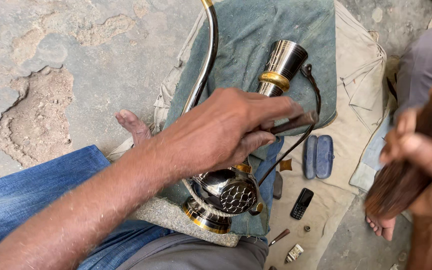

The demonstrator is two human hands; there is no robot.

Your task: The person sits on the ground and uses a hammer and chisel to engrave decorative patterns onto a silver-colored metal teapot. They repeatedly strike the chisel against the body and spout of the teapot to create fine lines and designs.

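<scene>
Left hand (226, 130) reached across the metal jug (241, 165), fingers closed on a dark tool (296, 121). Jug lay on green cloth (256, 35), near its right edge. Right hand (416, 150) blurred; grip indeterminate.

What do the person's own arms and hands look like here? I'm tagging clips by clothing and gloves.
Both hands are bare, with no gloves. The left hand and its forearm are uncovered: no sleeve, watch, ring or band shows, and the forearm is hairy. The right hand is close to the camera and blurred; it too looks bare, but any sleeve there cannot be made out. Blue jeans cover the legs.
</scene>
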